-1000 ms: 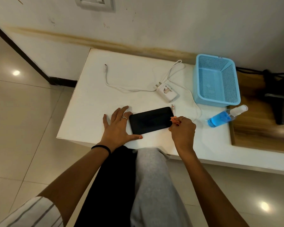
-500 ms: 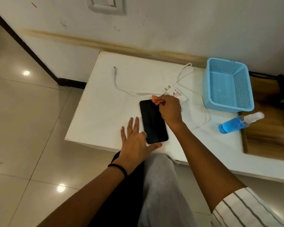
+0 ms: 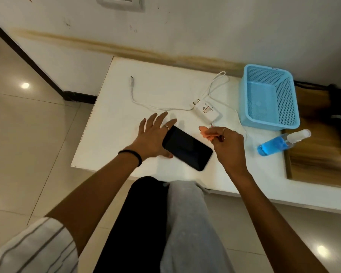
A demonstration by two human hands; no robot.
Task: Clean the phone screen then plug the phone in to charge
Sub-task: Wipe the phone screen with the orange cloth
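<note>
Head view: the phone (image 3: 187,147) lies face up at centre frame on the white tabletop (image 3: 110,134), its long axis running from upper left to lower right. The left hand (image 3: 153,137), fingers spread flat, steadies its upper-left end. The right hand (image 3: 227,143) hovers just right of the phone, pinching an orange cloth (image 3: 207,133). The charger (image 3: 208,112) sits above, nearer the right hand; its cable tip (image 3: 132,80) lies toward the upper left.

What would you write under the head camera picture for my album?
Left hand steadies black phone while right hand pinches orange cloth.
</note>
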